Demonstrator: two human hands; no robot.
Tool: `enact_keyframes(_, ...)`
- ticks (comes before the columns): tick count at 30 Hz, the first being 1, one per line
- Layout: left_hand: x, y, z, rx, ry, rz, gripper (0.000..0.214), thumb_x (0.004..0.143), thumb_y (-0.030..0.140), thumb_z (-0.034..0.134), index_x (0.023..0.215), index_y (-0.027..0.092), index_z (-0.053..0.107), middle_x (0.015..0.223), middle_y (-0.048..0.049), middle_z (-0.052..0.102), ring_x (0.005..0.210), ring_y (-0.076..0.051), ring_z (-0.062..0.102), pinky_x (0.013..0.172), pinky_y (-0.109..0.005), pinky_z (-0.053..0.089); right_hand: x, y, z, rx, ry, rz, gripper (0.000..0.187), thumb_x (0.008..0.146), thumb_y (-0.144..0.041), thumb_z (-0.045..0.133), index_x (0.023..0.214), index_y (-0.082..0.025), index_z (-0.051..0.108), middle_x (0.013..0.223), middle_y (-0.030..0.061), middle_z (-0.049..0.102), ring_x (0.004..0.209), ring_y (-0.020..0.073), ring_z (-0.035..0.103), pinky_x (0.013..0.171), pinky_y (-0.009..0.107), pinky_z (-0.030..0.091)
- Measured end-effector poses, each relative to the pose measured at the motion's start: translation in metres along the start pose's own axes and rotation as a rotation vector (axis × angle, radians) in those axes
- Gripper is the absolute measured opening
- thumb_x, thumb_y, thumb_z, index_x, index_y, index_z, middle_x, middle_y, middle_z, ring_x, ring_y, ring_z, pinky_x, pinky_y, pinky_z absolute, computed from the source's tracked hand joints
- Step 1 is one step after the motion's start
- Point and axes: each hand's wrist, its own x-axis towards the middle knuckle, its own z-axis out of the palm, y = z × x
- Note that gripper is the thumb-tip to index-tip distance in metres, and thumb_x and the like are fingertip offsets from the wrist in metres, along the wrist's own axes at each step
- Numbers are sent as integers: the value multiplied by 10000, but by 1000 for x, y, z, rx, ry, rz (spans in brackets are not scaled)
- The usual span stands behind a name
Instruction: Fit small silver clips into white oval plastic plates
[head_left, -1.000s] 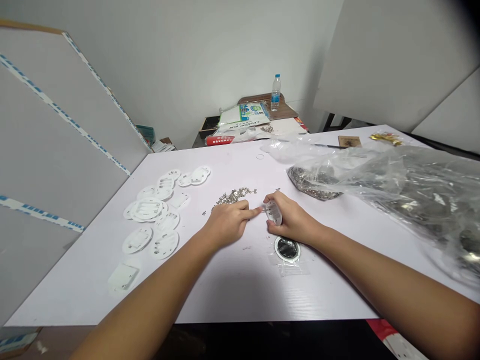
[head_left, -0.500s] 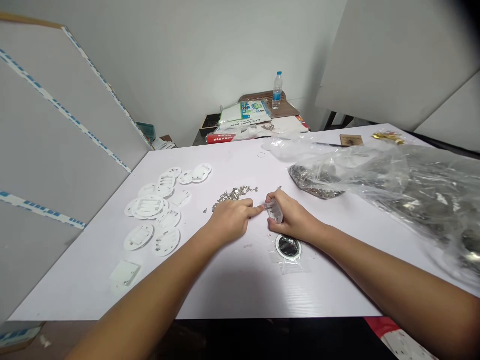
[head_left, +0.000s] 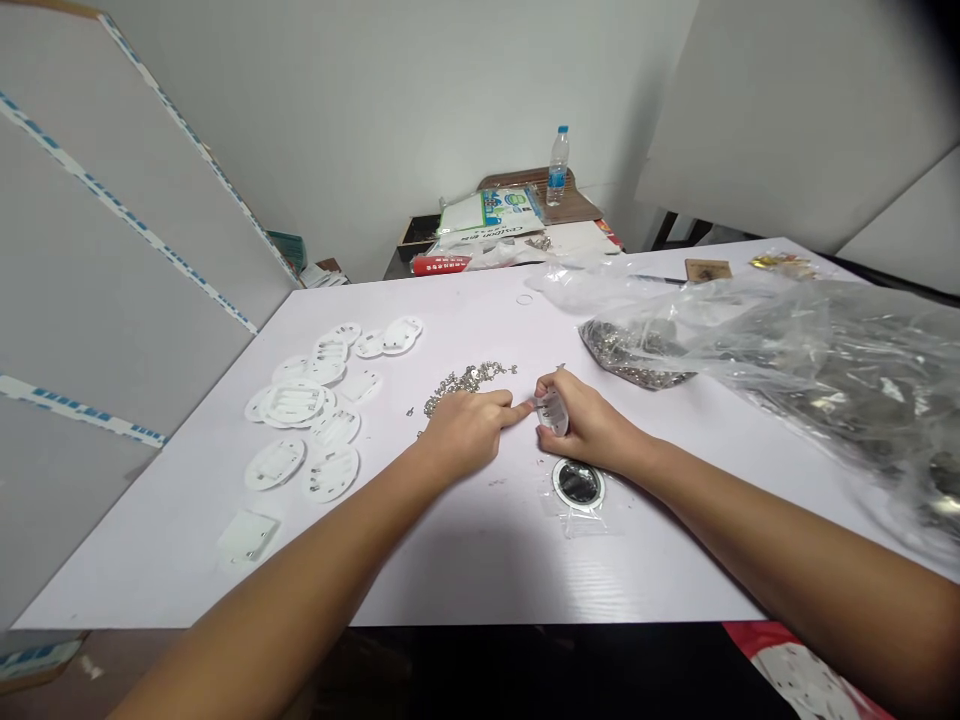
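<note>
While the right hand (head_left: 594, 424) pinches a white disc (head_left: 554, 415), the pointing left hand (head_left: 466, 430) seemingly presses its left edge, next needing steadiness.

Workshop with bagged metal parts (head_left: 634, 352)

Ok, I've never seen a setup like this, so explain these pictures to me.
There is no machine here, just one person's bare hands: the left hand and the right hand. Every picture comes from one camera worn on that person's head, looking forward and down. The right hand holds a small white piece; the left index finger reaches to its edge. On the white table lie a heap of little metal parts, more white pieces on the left, a black disc with a white rim, and clear plastic bagging on the right.
</note>
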Motion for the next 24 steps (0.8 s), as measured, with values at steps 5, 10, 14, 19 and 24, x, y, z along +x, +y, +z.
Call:
enact_keyframes(5, 1, 0, 2, -17, 15, 1, 612, 800, 73, 472, 1312, 395, 572, 782, 24, 621, 598, -88, 472, 501, -270, 183, 0, -1, 0, 0, -2, 12, 398, 738, -186, 633, 1078, -210, 428, 1001, 57, 535, 838, 202, 530, 716, 324, 435)
enact_keyframes(10, -4, -6, 1, -43, 55, 29, 576, 843, 98, 444, 1305, 417, 573, 815, 25, 626, 616, -80, 475, 503, -245, 229, 0, -3, 0, -10, 9, 25, 383, 723, -179, 632, 1049, -215, 433, 990, 53, 544, 840, 205, 536, 712, 322, 431)
enact_keyframes(14, -10, -11, 4, -87, 134, 28, 561, 879, 109, 406, 1310, 434, 561, 854, 23, 632, 624, -72, 471, 517, -214, 282, 0, -3, 0, -9, 10, 28, 384, 729, -184, 629, 1060, -213, 437, 1003, 55, 551, 839, 202, 538, 708, 319, 430)
enact_keyframes(19, -11, -9, 7, -66, 108, 72, 543, 867, 111, 421, 1280, 421, 590, 836, 24, 639, 617, -77, 480, 520, -220, 277, 0, -3, -1, 8, 9, 23, 377, 731, -188, 635, 1051, -211, 437, 1002, 56, 556, 843, 201, 542, 717, 320, 433)
enact_keyframes(24, -10, -7, 8, -61, 99, 66, 552, 851, 114, 434, 1279, 426, 588, 844, 32, 643, 617, -78, 487, 511, -233, 261, 0, -2, 0, 6, 27, 2, 389, 726, -185, 640, 1055, -213, 436, 1001, 57, 552, 846, 204, 541, 714, 320, 428)
